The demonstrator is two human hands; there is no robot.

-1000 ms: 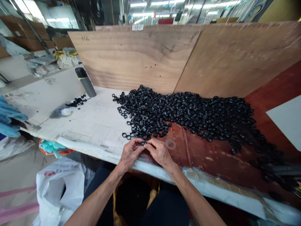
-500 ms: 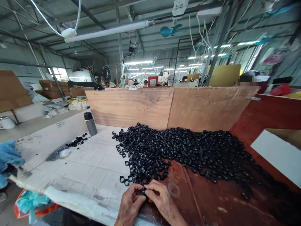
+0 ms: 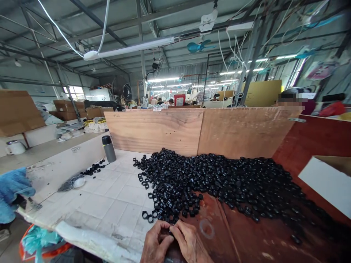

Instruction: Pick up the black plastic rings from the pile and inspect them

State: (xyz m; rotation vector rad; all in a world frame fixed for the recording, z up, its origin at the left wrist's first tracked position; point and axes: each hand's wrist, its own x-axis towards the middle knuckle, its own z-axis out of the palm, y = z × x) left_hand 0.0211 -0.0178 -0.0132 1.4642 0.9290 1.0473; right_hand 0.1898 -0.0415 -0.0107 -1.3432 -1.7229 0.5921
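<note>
My left hand (image 3: 157, 241) and my right hand (image 3: 189, 241) meet at the bottom of the view, fingertips pinching a small black ring (image 3: 171, 231) that is mostly hidden by my fingers. Just beyond them spreads a large heap of black plastic rings (image 3: 216, 186), lying across a white tiled board (image 3: 115, 204) and a red-brown board (image 3: 233, 233). A few loose rings (image 3: 145, 214) sit at the heap's near edge, close to my left hand. A thin translucent ring (image 3: 206, 229) lies on the red-brown board to the right of my right hand.
Plywood panels (image 3: 153, 131) stand behind the heap. A grey flask (image 3: 109, 149), a small cluster of black parts (image 3: 94, 169) and a plastic bag (image 3: 71, 182) lie at the left. A blue cloth (image 3: 12, 193) hangs at the board's left edge. Co-workers sit far beyond the panels.
My head has tilted up, so the ceiling now shows and my hands sit lower in the view. My fingers still pinch the small ring, and the heap looks unchanged.
</note>
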